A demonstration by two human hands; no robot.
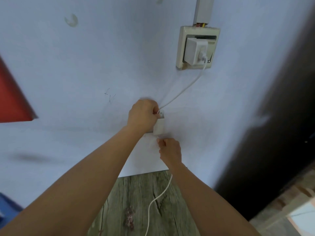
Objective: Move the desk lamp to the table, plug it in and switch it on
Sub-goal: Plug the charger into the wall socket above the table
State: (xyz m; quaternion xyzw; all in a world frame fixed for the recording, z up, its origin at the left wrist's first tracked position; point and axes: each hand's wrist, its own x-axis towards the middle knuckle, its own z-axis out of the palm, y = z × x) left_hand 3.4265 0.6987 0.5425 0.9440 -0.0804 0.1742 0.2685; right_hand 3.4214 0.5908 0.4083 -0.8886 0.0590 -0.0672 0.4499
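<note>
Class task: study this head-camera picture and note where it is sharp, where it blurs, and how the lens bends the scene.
Head view: the wall socket with its white adapter is fairly sharp; the left hand shows motion smear at the knuckles; the dark panel on the right edge is blurred and bowed by the wide-angle lens; light is soft and even, without glare.

A home room: painted wall (85, 65), worn wall socket (197, 46), wood-pattern floor (136, 201)
</note>
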